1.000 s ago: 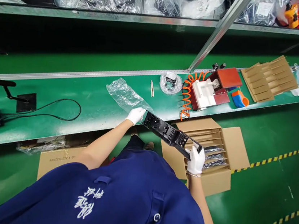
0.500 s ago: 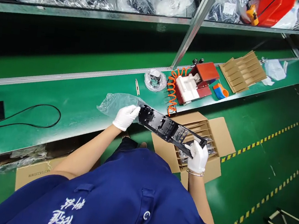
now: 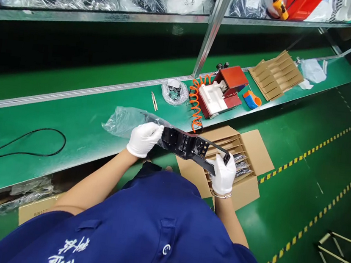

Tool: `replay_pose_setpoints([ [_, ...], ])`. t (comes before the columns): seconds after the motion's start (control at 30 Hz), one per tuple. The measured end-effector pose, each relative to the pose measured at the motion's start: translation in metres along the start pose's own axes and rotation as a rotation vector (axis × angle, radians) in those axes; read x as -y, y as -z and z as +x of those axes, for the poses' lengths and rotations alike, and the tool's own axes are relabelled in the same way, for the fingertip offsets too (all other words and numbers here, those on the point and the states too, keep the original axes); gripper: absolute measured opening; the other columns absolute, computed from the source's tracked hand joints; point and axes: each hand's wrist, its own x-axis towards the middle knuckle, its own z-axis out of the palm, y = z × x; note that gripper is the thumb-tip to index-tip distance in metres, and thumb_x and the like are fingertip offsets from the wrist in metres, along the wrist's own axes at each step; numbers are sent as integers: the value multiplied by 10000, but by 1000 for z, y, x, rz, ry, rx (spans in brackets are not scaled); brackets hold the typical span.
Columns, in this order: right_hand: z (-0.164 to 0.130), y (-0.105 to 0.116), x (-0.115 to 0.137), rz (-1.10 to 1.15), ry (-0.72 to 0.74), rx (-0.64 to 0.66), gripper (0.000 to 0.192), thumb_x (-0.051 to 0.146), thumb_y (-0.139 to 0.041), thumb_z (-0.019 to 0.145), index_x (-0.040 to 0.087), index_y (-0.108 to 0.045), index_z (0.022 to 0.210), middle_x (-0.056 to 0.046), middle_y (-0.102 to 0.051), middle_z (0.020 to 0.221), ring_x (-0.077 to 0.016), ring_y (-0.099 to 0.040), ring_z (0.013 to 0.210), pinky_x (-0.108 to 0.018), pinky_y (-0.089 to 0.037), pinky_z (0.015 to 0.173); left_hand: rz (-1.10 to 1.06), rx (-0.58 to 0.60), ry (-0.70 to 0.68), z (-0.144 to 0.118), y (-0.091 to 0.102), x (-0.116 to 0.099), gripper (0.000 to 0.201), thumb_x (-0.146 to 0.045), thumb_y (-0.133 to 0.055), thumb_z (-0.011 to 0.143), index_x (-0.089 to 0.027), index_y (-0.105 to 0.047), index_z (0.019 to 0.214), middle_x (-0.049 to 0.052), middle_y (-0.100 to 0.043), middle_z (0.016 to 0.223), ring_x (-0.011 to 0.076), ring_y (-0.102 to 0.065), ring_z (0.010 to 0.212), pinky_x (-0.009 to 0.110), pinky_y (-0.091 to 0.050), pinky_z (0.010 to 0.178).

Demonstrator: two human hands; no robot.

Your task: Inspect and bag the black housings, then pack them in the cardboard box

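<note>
A long black plastic housing (image 3: 185, 144) with moulded ribs and holes is held level between my two white-gloved hands. My left hand (image 3: 145, 139) is closed on the mouth of a clear plastic bag (image 3: 122, 120), with the housing's left end showing dark inside the film. My right hand (image 3: 224, 174) grips the frame-like right end of the housing, thumb and fingers around it. Beneath it on the floor, an open cardboard box (image 3: 258, 148) with card dividers holds several bagged black parts (image 3: 242, 171).
On the green bench (image 3: 81, 113) are a box cutter (image 3: 154, 101), a bag of small black parts (image 3: 174, 93), a red machine (image 3: 233, 79) with a coiled orange hose (image 3: 194, 104), a tape roll (image 3: 252, 99) and card dividers (image 3: 276, 75). A black cable (image 3: 41, 129) lies left.
The housing has moved leftward, its left end now further inside the bag. It has also tilted, showing more of its side. Both hands keep their hold, and the view has shifted slightly.
</note>
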Motion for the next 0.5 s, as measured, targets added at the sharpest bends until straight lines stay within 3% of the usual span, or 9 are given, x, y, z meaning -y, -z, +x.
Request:
replay_pose_setpoints([
  [0.07, 2, -8, -5, 1, -10, 13, 388, 416, -794, 697, 205, -655, 992, 14, -657, 892, -116, -674, 655, -277, -640, 637, 17, 75, 2, -2, -2, -6, 488, -472, -397, 1003, -210, -597, 643, 58, -571, 624, 194, -567, 641, 316, -399, 652],
  [0.2, 4, -27, -23, 55, -91, 11, 389, 436, -743, 741, 196, -648, 1032, 26, -618, 849, -100, -628, 702, -309, -666, 717, 22, 254, -11, -12, -13, -18, 455, -439, -476, 973, -210, -578, 594, 55, -567, 590, 191, -581, 616, 314, -423, 648],
  [0.37, 4, -57, -54, -70, 25, 97, 305, 413, -728, 756, 210, -622, 958, 4, -649, 882, -121, -646, 796, -272, -634, 724, 33, 260, 42, -9, -21, -23, 490, -386, -332, 1053, -200, -660, 739, 90, -674, 752, 215, -657, 768, 328, -479, 773],
  [0.5, 11, -81, -70, 48, -177, 110, 350, 468, -755, 725, 221, -538, 844, 51, -580, 761, -82, -577, 667, -269, -619, 721, 22, 359, 34, -17, -30, -31, 410, -369, -490, 1004, -197, -636, 661, 95, -659, 685, 228, -657, 707, 334, -469, 696],
])
